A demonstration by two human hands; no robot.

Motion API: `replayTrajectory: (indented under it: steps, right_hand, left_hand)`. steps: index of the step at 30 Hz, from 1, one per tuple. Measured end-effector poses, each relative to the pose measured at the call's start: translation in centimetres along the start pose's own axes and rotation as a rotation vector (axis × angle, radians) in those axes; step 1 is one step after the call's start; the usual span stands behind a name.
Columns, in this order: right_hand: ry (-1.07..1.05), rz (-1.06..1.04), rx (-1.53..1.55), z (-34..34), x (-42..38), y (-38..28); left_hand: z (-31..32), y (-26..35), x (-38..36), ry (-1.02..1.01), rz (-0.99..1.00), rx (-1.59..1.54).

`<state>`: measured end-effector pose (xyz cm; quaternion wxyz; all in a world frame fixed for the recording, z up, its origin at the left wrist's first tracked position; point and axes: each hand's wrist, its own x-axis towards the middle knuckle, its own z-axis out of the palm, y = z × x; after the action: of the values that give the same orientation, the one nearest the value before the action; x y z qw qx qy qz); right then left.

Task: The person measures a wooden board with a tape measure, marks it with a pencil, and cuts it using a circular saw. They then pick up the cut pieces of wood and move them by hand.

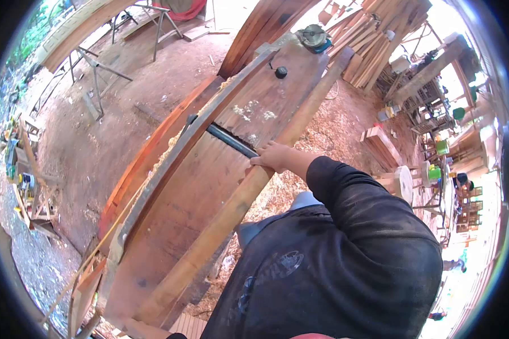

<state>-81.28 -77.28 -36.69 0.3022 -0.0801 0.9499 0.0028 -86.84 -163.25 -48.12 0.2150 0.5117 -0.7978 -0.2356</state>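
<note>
A long wooden bench top (175, 186) slopes across the middle of the view, with a dark raised rail (169, 152) along its far side. A dark metal cylinder (232, 140) lies in a slot across the top. Along the near side runs a long, pale, rounded timber (209, 226). My right hand (274, 157) is on this timber at the near end of the cylinder, fingers curled over the wood. At the bottom edge, my left hand (141, 329) shows only in part beside the timber's lower end; its fingers cannot be made out.
A round, power-tool-like object (314, 38) sits at the bench's far end, near a black knob (281, 72). Shavings line the rail and cover the ground. Reddish planks (147, 155) lie beyond. Stacked boards (379, 34) stand at upper right, metal trestles (96, 79) at upper left.
</note>
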Motion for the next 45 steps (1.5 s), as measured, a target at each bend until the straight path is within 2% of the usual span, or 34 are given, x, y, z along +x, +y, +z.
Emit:
replayTrajectory:
  steps: [7, 10, 11, 12, 14, 15, 17, 18, 19, 21, 22, 24, 27, 30, 33, 35, 36, 37, 38, 39, 40, 41, 43, 45]
  right_hand:
    - [0.034, -0.023, 0.044, -0.4, -0.4, -0.2]
    - [0.031, -0.022, 0.035, 0.0, -0.5, 0.0]
    - [0.022, -0.018, 0.031, 0.4, -0.5, 0.0]
    - [0.079, -0.034, -0.001, 1.4, -0.5, 0.3]
    - [0.075, -0.034, -0.016, 1.0, -1.1, 0.0]
    - [0.077, -0.038, -0.026, 0.9, -1.4, 0.0]
    - [0.156, -0.027, 0.006, 1.4, -1.8, -0.2]
    - [0.182, -0.035, 0.028, 1.4, -1.9, -0.1]
    - [0.201, -0.044, 0.052, 1.6, -2.2, 0.1]
    - [0.198, -0.056, 0.075, 2.1, -1.8, 0.7]
    - [0.2, -0.065, 0.095, 2.8, -1.5, 0.8]
    - [0.414, -0.11, 0.099, 4.5, -1.6, 1.4]
    - [0.681, -0.029, 0.127, 6.7, -2.1, 2.5]
    - [1.062, -0.105, 0.299, 6.5, -7.7, 7.6]
    - [1.069, -0.078, 0.567, 10.0, -13.7, 16.4]
    - [0.824, 0.085, 0.745, 15.2, -17.8, 23.4]
    - [0.699, 0.195, 0.667, 20.1, -19.0, 27.1]
    - [0.342, 0.376, 0.644, 22.1, -22.2, 30.5]
    - [0.221, 0.469, 0.596, 25.1, -25.4, 33.5]
    - [-0.091, 0.508, 0.594, 25.6, -28.8, 36.2]
    - [-0.111, 0.614, 0.646, 29.1, -31.6, 38.5]
    - [-0.143, 0.662, 0.659, 34.5, -33.0, 41.0]
    - [-0.119, 0.742, 0.694, 41.0, -36.9, 43.7]
    - [-0.13, 0.869, 0.758, 43.9, -39.9, 44.1]
  left_hand:
    - [2.6, 5.1, -3.6, 0.065, 0.252, 0.082]
    - [3.9, 7.9, -6.4, 0.085, 0.487, 0.018]
    - [4.7, 8.6, -7.8, 0.023, 0.594, -0.035]
    - [5.7, 9.7, -9.8, -0.061, 0.695, -0.1]
    - [8.2, 12.0, -17.1, -0.507, 0.808, -0.278]
    - [1.4, 20.6, -28.7, -0.72, 0.919, -0.149]
    - [-0.4, 25.1, -42.3, -1.268, 0.859, -0.258]
    - [1.7, 24.6, -47.1, -1.332, 1.14, -0.244]
    - [-0.7, 27.1, -51.5, -1.33, 1.389, 0.038]
    - [-2.1, 29.0, -58.5, -1.398, 1.449, 0.26]
    - [-2.5, 29.0, -60.0, -1.366, 1.479, 0.313]
    - [-3.0, 29.8, -63.6, -1.286, 1.546, 0.405]
    - [-3.7, 30.2, -64.6, -1.366, 1.493, 0.377]
    - [-6.1, 30.6, -66.6, -1.254, 1.473, 0.369]
    - [-4.9, 30.0, -68.4, -1.165, 1.497, 0.436]
    - [-5.3, 30.2, -68.8, -1.073, 1.493, 0.611]
    - [-5.7, 30.6, -69.6, -1.026, 1.46, 0.71]
    - [-5.9, 30.8, -71.1, -0.981, 1.421, 0.791]
    - [-6.0, 30.5, -72.7, -0.953, 1.445, 0.744]
    - [-5.6, 30.2, -74.1, -0.92, 1.468, 0.703]
    - [-5.0, 30.0, -75.5, -0.883, 1.491, 0.662]
    - [-4.6, 29.9, -76.8, -0.846, 1.514, 0.623]
    - [-4.2, 31.5, -82.3, -0.85, 1.56, 0.582]
    - [-2.4, 31.8, -87.3, -0.816, 1.612, 0.398]
